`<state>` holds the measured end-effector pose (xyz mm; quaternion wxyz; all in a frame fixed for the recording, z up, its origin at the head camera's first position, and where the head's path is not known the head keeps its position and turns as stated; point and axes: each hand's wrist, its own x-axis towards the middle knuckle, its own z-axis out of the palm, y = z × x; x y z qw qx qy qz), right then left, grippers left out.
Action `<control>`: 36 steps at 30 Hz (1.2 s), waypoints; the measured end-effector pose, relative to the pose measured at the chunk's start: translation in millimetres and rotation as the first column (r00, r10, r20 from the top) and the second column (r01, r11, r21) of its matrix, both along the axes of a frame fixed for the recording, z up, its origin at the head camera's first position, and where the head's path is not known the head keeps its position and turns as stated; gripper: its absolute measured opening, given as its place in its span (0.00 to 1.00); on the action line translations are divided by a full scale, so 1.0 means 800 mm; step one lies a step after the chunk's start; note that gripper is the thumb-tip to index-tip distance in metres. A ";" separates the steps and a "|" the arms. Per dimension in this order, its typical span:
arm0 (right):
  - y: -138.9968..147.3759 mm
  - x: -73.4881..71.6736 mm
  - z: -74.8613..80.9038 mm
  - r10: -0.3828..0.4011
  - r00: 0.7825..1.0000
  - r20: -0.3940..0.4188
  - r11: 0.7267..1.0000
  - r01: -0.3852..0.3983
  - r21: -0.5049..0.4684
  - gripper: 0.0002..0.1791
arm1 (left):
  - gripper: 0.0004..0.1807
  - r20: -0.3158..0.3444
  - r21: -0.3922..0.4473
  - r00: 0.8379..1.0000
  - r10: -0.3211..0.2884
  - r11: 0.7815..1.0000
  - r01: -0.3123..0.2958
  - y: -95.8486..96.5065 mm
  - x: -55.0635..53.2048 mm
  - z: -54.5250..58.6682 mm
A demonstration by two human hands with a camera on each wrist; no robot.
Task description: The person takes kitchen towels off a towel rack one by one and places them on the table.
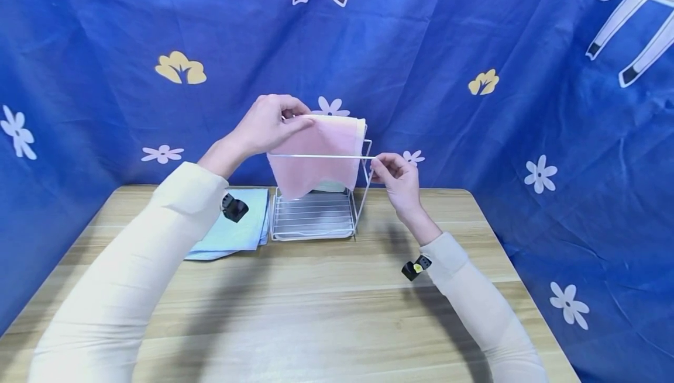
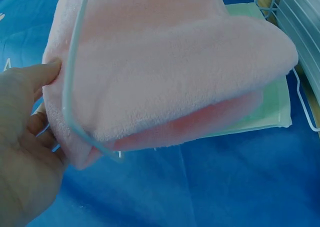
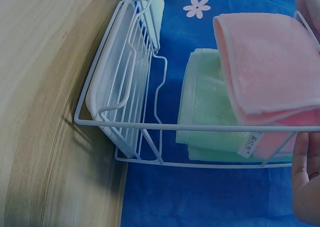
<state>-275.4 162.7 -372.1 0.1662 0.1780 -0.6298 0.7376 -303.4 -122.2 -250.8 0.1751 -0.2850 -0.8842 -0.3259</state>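
A pink towel point(image 1: 323, 169) hangs folded over the upper part of a white wire rack point(image 3: 210, 129). My left hand point(image 1: 274, 121) pinches the towel's top left edge; in the left wrist view the thumb lies on its front and the other fingers go behind. With thumb and fingers, my right hand point(image 1: 398, 183) holds the upper right front corner of the rack's wire. A green towel point(image 3: 204, 94) with a white label hangs behind the pink one, partly hidden by it. The rack's lower shelf carries a white tray point(image 3: 107, 79).
A stack of light blue cloths point(image 1: 239, 222) lies left of the rack on the wooden table point(image 1: 326, 313). Right behind the rack hangs a blue curtain point(image 1: 237, 38) with flower patterns; it also lines both sides of the table.
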 end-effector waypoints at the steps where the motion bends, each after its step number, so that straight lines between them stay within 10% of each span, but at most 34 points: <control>1: 0.000 0.000 0.000 0.001 1.000 0.000 1.000 -0.001 0.000 0.16 | 0.12 0.002 0.003 1.000 -0.001 1.000 0.001 -0.001 0.001 0.001; 36: 0.001 0.000 0.001 0.004 1.000 -0.006 1.000 -0.004 0.006 0.15 | 0.10 -0.087 0.071 0.996 0.014 0.997 -0.008 -0.024 0.036 0.036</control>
